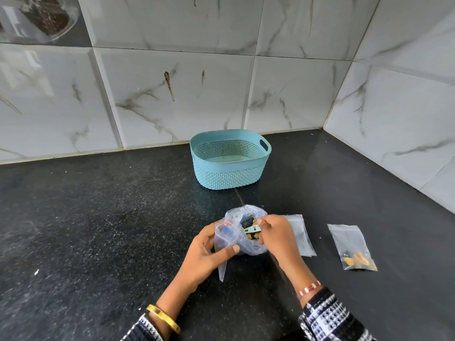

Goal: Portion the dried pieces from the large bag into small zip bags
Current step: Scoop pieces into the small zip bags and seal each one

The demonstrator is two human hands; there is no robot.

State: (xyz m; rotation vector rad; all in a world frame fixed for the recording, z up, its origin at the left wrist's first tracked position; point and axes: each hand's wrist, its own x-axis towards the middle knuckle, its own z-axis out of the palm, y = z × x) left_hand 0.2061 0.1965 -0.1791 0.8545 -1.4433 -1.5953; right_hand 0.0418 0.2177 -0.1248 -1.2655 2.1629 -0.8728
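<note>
The large clear bag (248, 244) sits crumpled on the black counter, with dark and yellow dried pieces (251, 232) visible at its mouth. My left hand (206, 252) grips the bag's left side, thumb pressed on the plastic. My right hand (273, 235) is at the bag's mouth, fingers pinched on a small pale green scoop (251, 228) loaded with pieces. Just right of that hand lies a small zip bag (301, 237), flat and seemingly empty. Further right rests another small zip bag (354, 249) holding yellow and dark pieces at its bottom.
A blue perforated plastic basket (230, 178) stands behind the bags near the tiled wall. Marble-look tiled walls meet in a corner at the back right. A glass jar (39, 18) with dark contents shows at the top left.
</note>
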